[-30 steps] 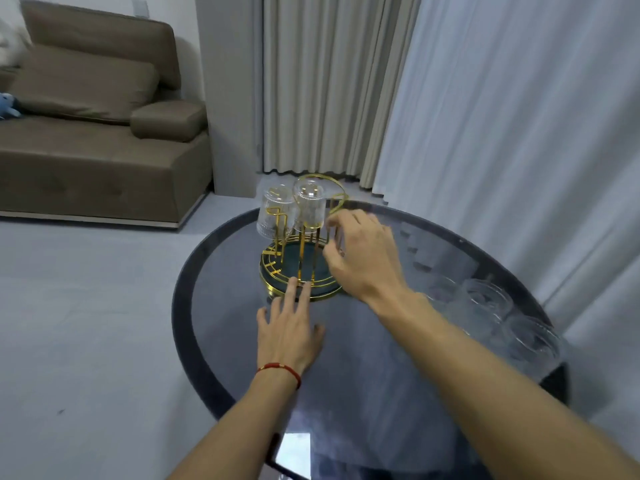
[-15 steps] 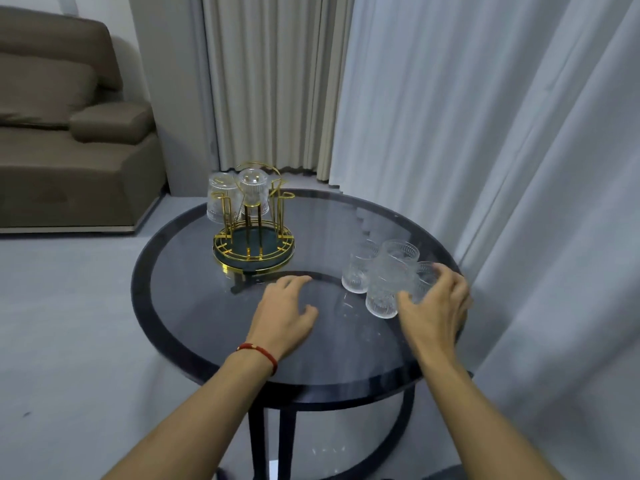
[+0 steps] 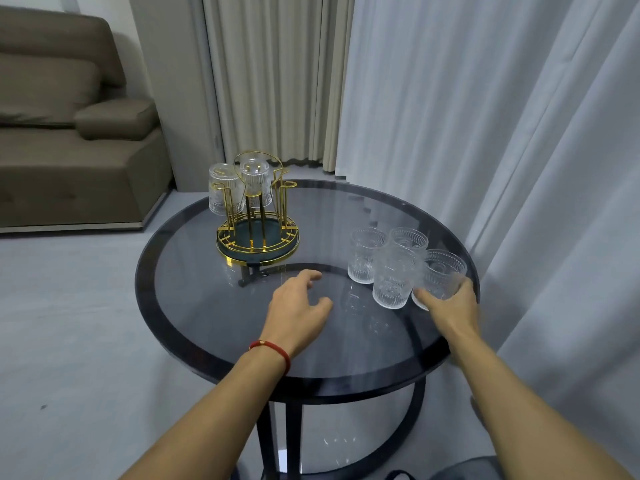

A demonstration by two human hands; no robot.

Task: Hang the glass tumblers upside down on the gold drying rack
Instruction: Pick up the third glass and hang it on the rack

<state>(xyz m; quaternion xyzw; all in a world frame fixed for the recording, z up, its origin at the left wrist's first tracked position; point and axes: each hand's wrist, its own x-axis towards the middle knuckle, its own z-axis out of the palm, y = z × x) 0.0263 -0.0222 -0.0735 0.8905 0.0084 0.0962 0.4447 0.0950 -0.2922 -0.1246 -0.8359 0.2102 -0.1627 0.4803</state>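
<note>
The gold drying rack (image 3: 258,233) stands on the far left of the round glass table (image 3: 214,362). Two ribbed tumblers hang upside down on it, one at the left (image 3: 221,188) and one in the middle (image 3: 255,178). Several clear ribbed tumblers stand upright in a cluster (image 3: 391,271) on the right. My right hand (image 3: 450,306) wraps around the rightmost tumbler (image 3: 441,277), which tilts a little. My left hand (image 3: 298,310) hovers over the table's middle with fingers apart, holding nothing.
White curtains hang close behind and to the right of the table. A brown sofa (image 3: 69,140) sits at the left across the grey floor. The table's right edge is close to the tumbler cluster.
My right hand left the rack and swung right to the upright tumblers, then closed around the rightmost one. My left hand stayed over the table. The view pulled back.
</note>
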